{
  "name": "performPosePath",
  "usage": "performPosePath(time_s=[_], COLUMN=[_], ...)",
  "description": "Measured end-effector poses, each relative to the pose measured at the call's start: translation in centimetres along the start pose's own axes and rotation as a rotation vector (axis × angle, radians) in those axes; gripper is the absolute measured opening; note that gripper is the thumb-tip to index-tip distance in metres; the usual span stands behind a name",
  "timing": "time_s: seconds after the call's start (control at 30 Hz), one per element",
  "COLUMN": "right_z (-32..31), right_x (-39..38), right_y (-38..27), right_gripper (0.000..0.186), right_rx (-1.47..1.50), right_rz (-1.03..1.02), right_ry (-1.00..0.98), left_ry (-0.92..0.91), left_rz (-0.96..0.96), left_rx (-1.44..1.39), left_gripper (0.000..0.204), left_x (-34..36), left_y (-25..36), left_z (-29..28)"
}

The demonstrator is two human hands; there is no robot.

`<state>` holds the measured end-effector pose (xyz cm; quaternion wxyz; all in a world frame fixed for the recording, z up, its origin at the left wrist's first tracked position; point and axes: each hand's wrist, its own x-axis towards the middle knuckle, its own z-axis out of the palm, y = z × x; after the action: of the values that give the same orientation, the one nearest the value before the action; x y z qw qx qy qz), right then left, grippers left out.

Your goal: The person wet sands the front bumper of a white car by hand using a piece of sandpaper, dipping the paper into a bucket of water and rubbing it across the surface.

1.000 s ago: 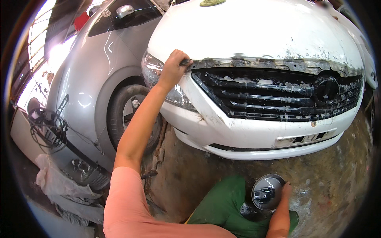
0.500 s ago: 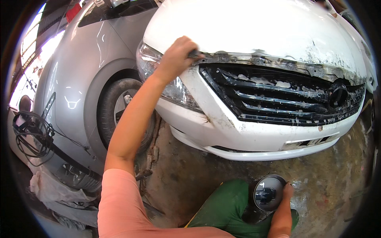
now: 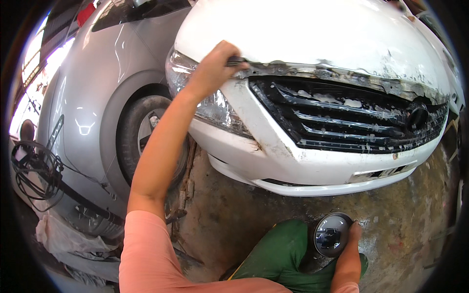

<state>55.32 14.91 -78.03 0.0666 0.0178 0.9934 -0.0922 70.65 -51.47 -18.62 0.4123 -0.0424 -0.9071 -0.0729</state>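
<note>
A white car (image 3: 312,34) stands in front of me, its hood edge chipped and stained grey. My left hand (image 3: 215,68) is closed at the left end of that edge, above the headlight (image 3: 220,115). A small dark piece (image 3: 235,61) shows between its fingers; its kind is unclear. Low on the right, my right hand (image 3: 355,231) grips the rim of a round dark bowl (image 3: 320,249) beside my knee. Liquid with a dark reflection shows in the bowl. White spots mark the black grille (image 3: 337,115).
A silver car (image 3: 83,97) with its front wheel (image 3: 146,127) stands close on the left. Coiled black cables (image 3: 36,171) hang in front of it. Pale sheeting (image 3: 73,239) lies below them. The concrete floor (image 3: 229,205) looks wet and stained.
My left hand has shifted slightly left and up along the hood edge, still holding the dark piece. The reflection in the bowl has changed; my right hand stays on its rim.
</note>
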Motion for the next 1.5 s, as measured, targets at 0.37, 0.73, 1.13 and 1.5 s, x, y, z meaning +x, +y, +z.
performPosePath(time_s=[0.37,0.73,1.13,1.5], right_z=[-2.0,-2.9,-3.3,-2.6], right_x=[-1.9,-1.8,-1.6,-1.7], right_y=[-3.5,-2.7,-2.9,-3.0], right_gripper=[0.064,0.062,0.061,0.062], right_rx=[0.218,0.358,0.373,0.424], right_rz=[0.166,0.259,0.211,0.248], right_ry=[-0.102,-0.122,-0.205,-0.176], left_ry=[-0.089,-0.183,0.002,-0.033], left_rz=[-0.133,-0.650,-0.610,-0.615], left_rx=[0.045,-0.105,0.094,0.084], left_gripper=[0.032,0.037,0.034,0.035], left_x=[0.1,0.3,-0.7,-1.7], left_y=[-0.4,3.8,4.4,4.0], left_z=[-1.6,-1.5,0.0,-0.1])
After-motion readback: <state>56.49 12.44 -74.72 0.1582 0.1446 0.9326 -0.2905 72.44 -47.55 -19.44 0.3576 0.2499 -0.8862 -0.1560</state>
